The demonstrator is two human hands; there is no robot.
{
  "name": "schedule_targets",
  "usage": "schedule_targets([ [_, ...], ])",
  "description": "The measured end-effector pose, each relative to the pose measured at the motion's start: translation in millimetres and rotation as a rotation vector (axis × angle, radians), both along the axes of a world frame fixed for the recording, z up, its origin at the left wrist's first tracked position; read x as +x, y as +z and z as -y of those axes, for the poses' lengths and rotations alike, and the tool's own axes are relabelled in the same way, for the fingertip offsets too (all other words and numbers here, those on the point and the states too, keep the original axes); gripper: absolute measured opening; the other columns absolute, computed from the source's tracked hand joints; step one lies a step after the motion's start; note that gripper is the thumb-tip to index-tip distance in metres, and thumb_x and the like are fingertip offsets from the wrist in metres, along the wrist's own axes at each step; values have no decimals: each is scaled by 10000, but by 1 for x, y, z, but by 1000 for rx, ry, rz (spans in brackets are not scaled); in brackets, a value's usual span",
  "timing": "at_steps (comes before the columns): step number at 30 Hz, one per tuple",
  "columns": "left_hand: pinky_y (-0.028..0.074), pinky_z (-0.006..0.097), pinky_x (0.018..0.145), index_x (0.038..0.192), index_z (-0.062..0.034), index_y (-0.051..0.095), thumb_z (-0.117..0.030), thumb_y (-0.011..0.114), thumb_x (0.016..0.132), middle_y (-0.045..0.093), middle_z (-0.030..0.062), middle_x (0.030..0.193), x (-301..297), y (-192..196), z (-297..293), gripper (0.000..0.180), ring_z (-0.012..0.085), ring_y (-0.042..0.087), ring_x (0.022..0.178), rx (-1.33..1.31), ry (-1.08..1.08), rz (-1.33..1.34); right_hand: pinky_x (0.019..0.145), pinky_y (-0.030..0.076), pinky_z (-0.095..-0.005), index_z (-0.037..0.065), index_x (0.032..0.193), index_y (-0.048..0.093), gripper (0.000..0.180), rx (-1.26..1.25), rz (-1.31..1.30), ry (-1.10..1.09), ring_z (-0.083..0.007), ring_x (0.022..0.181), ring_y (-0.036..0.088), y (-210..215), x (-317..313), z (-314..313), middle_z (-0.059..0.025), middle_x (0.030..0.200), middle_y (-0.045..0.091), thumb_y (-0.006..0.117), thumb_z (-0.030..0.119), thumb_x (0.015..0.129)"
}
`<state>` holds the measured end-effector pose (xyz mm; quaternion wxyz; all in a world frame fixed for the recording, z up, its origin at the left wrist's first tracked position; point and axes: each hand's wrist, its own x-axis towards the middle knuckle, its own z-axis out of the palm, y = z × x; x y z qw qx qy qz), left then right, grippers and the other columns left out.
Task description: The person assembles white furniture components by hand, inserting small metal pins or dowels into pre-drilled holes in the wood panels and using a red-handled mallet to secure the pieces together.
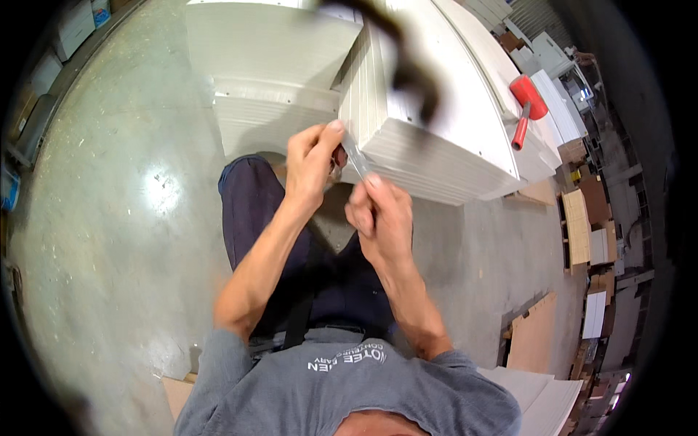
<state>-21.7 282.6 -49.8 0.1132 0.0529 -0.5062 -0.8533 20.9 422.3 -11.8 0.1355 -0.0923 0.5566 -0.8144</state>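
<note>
A short strip of clear, shiny plastic [356, 156] is stretched between my two hands, perhaps a small bag. My left hand [313, 160] pinches its upper end between thumb and finger. Something small and dark reddish shows by the left palm, too unclear to name. My right hand [382, 211] grips the lower end, thumb on top and fingers curled. Just beyond both hands stands a stack of white panels [429, 163] with small dark holes in the top one. Another white panel stack [273, 43] is at the far left of it.
A red mallet [528, 98] lies on white panels at the right. A dark blurred object [414, 76] hangs close to the camera at the top. Brown board [531, 334] lies on the floor [109, 218] at right. Shelving and boxes [600, 218] line the right side.
</note>
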Motion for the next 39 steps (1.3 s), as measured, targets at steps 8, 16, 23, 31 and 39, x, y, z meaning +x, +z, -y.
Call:
schedule_targets([
  [8, 234, 439, 1172, 1448, 34, 373, -316, 459, 1013, 324, 242, 1520, -21, 37, -29, 565, 351, 252, 1447, -819, 457, -669, 462, 247, -299, 76, 658, 493, 426, -307, -418, -131, -115, 395, 265, 37, 29, -71, 11, 449, 380, 400, 280, 1020],
  [16, 354, 424, 1114, 1424, 57, 398, 12, 518, 906, 416, 258, 1458, -10, -30, -46, 534, 399, 440, 1334, -768, 545, -777, 477, 257, -259, 90, 725, 538, 420, -228, -437, -236, -74, 399, 282, 29, 32, -92, 32, 462, 398, 339, 253, 1057],
  [23, 338, 459, 1116, 1417, 24, 434, -17, 594, 854, 431, 245, 1456, 31, -58, -17, 586, 402, 400, 1365, -834, 482, -697, 484, 256, -261, 90, 716, 518, 425, -157, -469, -183, -77, 402, 270, 20, 31, -98, 29, 463, 384, 329, 259, 1058],
  [31, 256, 427, 1156, 1432, -36, 445, -355, 486, 1011, 433, 147, 1484, -57, 12, -20, 530, 314, 325, 1420, -697, 399, -991, 474, 253, -276, 84, 720, 509, 393, -154, -463, -169, -76, 387, 297, 16, 31, -94, 22, 471, 428, 358, 243, 1046],
  [39, 284, 397, 1141, 1447, 8, 396, -267, 490, 1013, 440, 172, 1469, 9, -97, -33, 522, 304, 392, 1373, -540, 230, -469, 462, 260, -283, 70, 708, 516, 377, -159, -409, -156, -74, 378, 328, 1, 29, -96, 11, 466, 445, 414, 241, 1028],
])
